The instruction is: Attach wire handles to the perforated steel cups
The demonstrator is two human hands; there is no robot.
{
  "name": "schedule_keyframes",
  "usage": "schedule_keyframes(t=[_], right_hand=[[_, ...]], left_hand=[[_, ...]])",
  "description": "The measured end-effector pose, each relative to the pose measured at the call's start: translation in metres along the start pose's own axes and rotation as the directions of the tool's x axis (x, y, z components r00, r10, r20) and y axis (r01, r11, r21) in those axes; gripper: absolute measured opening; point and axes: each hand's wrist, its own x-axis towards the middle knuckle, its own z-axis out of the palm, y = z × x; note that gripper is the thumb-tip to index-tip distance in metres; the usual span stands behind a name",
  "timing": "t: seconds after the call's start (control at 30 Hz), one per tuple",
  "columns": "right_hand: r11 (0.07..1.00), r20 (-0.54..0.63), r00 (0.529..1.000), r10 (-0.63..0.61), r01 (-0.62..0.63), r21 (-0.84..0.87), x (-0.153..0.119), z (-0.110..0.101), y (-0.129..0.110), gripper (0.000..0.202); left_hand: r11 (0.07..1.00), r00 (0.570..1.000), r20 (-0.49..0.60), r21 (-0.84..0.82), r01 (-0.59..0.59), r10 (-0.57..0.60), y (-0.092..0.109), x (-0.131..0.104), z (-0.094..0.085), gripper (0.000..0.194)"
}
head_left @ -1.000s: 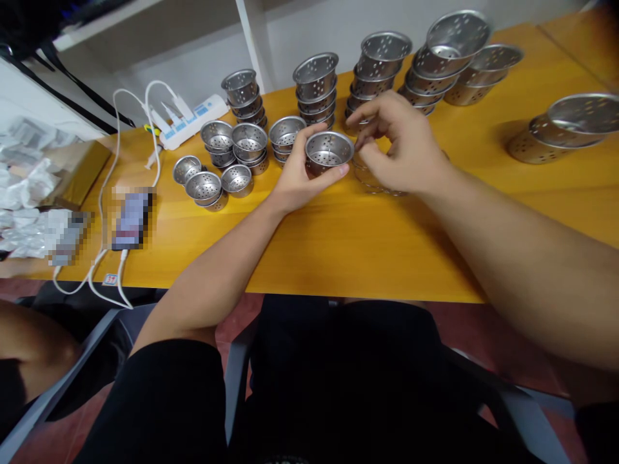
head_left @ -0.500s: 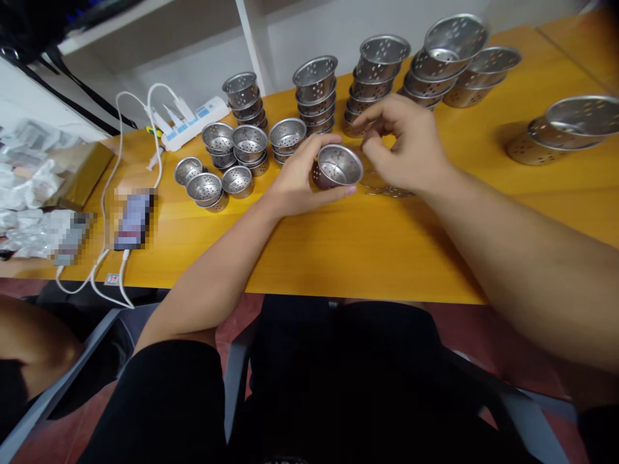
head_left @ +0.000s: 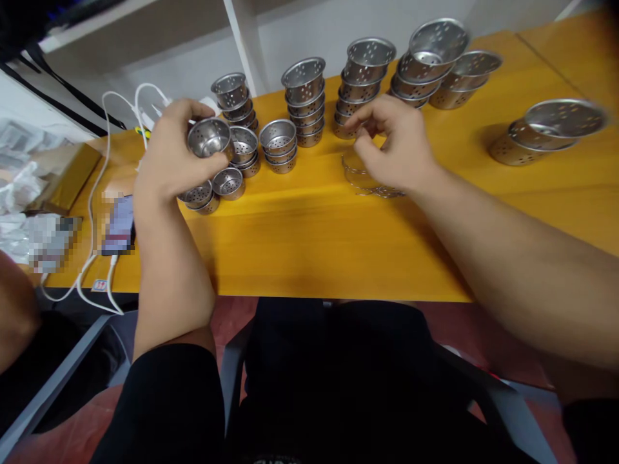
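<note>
L hand curled round perf. cup

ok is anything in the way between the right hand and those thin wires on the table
Nothing visible stands between the right hand and the thin wires. The nearest cup stack is beyond the fingers, not between. The hand hides some of that spot, though.

On the table, reckoned from the wire, cup stacks stand from ten to one o'clock, a cup pair at two, small cups, then a phone, toward nine.
</note>
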Motion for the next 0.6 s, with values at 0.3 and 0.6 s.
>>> schedule_keyframes(t=[0.3,0.6], right_hand=[[0.986,0.063,0.994,0.091,-0.081,-0.148,-0.001,-0.003,-0.011,0.011],[0.988,0.069,0.996,0.048,-0.037,-0.152,-0.001,-0.002,-0.012,0.025]], left_hand=[[0.811,0.767,0.276,0.294,0.506,-0.579,0.112,-0.001,-0.027,0.066],[0.810,0.763,0.271,0.213,0.547,-0.587,0.095,-0.002,-0.018,0.054]])
